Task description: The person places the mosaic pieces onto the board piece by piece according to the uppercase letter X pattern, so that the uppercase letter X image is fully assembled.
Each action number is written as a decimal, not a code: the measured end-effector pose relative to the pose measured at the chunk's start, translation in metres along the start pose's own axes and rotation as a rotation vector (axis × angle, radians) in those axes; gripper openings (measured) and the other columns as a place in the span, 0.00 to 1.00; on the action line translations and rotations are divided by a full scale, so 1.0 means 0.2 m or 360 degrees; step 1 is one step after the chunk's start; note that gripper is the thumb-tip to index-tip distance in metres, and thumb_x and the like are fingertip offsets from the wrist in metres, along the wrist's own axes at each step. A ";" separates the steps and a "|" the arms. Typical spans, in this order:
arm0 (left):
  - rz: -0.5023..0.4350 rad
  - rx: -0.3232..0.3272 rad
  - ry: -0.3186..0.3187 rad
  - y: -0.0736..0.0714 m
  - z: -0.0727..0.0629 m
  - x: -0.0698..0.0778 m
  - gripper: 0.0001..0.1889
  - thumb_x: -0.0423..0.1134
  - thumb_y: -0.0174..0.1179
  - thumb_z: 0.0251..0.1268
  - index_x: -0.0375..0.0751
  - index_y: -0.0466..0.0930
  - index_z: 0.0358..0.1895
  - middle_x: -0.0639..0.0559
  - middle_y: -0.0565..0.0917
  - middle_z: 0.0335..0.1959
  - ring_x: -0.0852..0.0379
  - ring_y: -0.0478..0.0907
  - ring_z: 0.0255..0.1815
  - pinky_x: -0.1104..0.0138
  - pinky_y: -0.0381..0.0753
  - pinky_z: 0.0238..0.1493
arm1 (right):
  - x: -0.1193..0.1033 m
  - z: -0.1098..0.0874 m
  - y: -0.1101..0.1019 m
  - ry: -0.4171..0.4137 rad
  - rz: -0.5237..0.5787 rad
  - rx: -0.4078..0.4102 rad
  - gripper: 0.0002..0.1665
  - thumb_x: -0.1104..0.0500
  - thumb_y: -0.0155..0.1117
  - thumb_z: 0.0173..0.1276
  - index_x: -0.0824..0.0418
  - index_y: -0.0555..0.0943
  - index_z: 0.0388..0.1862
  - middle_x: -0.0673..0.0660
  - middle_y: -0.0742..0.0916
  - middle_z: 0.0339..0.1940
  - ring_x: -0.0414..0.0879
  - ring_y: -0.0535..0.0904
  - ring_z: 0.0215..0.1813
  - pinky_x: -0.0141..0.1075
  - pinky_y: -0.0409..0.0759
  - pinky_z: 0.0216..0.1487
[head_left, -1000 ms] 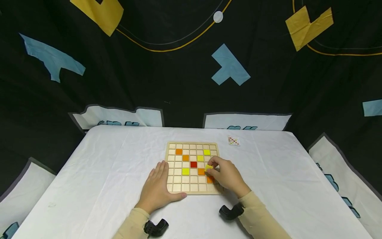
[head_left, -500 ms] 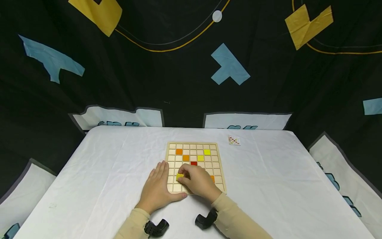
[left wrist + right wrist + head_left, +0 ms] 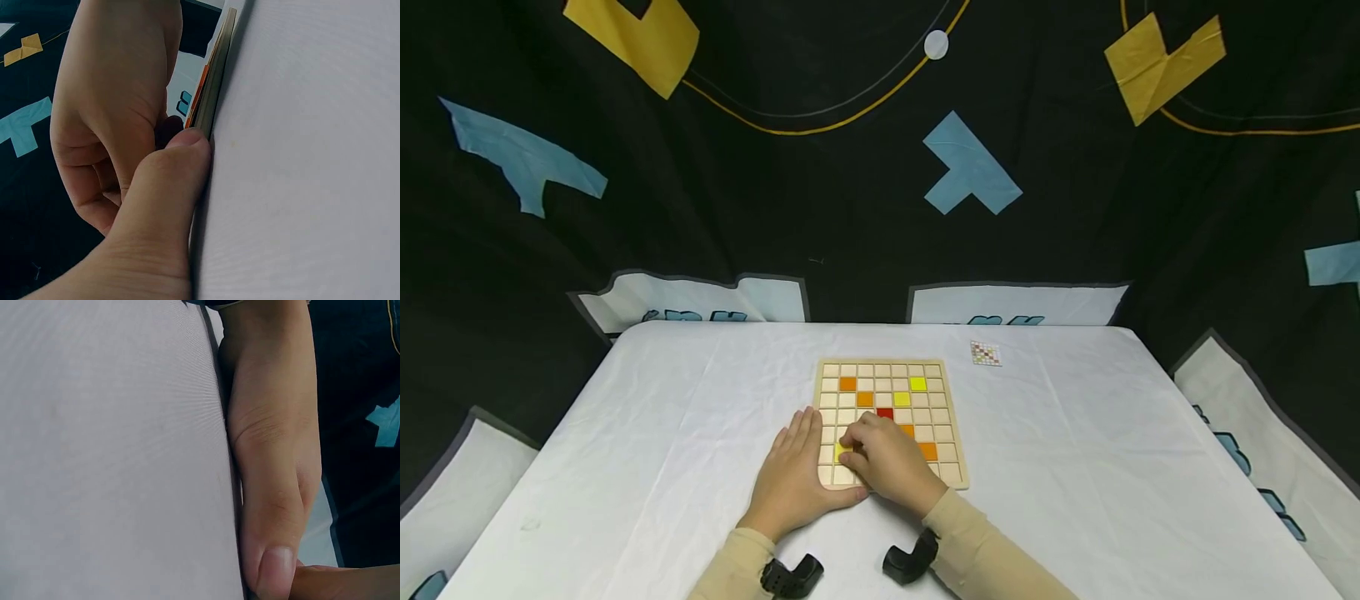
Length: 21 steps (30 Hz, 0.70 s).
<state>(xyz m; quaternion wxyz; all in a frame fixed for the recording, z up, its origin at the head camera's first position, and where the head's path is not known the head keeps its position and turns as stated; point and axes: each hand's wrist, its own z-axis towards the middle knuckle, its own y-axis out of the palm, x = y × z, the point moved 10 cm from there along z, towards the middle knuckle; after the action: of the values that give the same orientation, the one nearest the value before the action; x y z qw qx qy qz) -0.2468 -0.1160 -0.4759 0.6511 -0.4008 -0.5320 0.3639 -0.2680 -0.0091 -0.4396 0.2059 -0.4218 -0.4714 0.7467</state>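
A square wooden grid board (image 3: pixel 955 476) lies on the table, its cells pale except for several orange, yellow and red tiles. My left hand (image 3: pixel 795 471) rests along the board's left edge with straight fingers, the thumb lying along the near edge. My right hand (image 3: pixel 891 462) pinches a yellow tile (image 3: pixel 842 452) between thumb and fingers, over a cell in the lower left of the grid. That hand covers part of the board's lower middle. Neither the yellow tile nor the right fingertips show clearly in the wrist views.
A small card with a coloured grid (image 3: pixel 986 353) lies at the back right of the white-covered table (image 3: pixel 1075 450). Behind the table hangs a black curtain (image 3: pixel 850 208) with blue and gold shapes. Both wrists wear black devices.
My right hand has carried the yellow tile from the board's right side to its lower left and lowered it there. The left hand has stayed in place.
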 end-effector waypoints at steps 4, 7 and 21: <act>-0.0008 0.0003 0.0004 0.00 0.00 0.00 0.74 0.86 0.57 0.37 0.27 0.48 0.77 0.36 0.51 0.80 0.41 0.47 0.82 0.47 0.51 0.80 | -0.01 -0.01 0.00 -0.0027 -0.0058 -0.0009 0.08 0.50 0.69 0.67 0.52 0.86 0.39 0.43 0.81 0.33 0.34 0.72 0.34 0.24 0.74 0.34; -0.0010 0.0006 0.0000 0.00 0.00 0.00 0.74 0.86 0.57 0.37 0.27 0.48 0.77 0.36 0.50 0.80 0.42 0.47 0.82 0.47 0.50 0.80 | -0.02 -0.01 0.00 -0.0055 -0.0093 -0.0014 0.07 0.51 0.69 0.67 0.52 0.87 0.39 0.44 0.81 0.33 0.35 0.72 0.34 0.24 0.74 0.34; -0.0031 0.0041 0.0001 -0.01 -0.01 0.00 0.73 0.84 0.59 0.37 0.27 0.50 0.77 0.36 0.53 0.80 0.41 0.49 0.82 0.48 0.52 0.80 | 0.01 -0.08 -0.06 -0.0049 -0.0065 -0.0028 0.04 0.54 0.69 0.66 0.50 0.87 0.38 0.42 0.81 0.33 0.35 0.72 0.35 0.26 0.73 0.34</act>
<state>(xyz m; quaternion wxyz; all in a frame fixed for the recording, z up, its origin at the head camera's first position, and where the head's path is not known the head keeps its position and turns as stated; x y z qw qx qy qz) -0.2448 -0.1172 -0.4732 0.6598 -0.3873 -0.5311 0.3642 -0.2579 0.0070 -0.4329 0.2102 -0.4022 -0.4895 0.7446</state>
